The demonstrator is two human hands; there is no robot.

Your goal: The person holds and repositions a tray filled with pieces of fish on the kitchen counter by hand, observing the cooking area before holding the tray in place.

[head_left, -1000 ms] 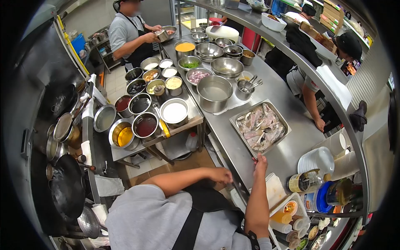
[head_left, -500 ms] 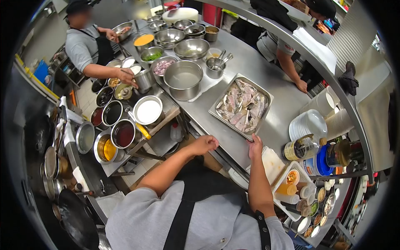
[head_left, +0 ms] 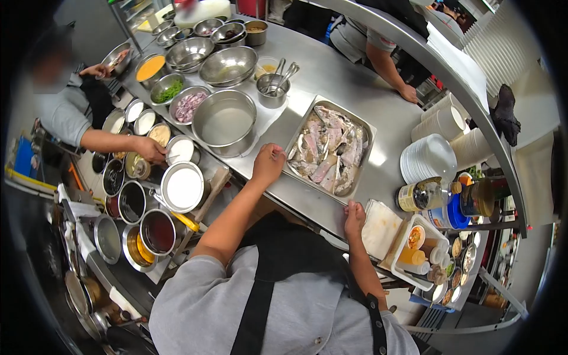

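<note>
The steel tray [head_left: 369, 139] of raw fish pieces [head_left: 325, 148] lies flat on the metal counter [head_left: 331, 77], between the large pot [head_left: 225, 121] and the stacked white bowls [head_left: 423, 164], its long axis running away from the person and slanting rightward at the far end. The left hand [head_left: 270, 165] is just beside its left corner, fingers loosely curled; the right hand [head_left: 354, 219] is at the near corner, fingers bent in narrowly, though I cannot tell whether either grips the rim.
</note>
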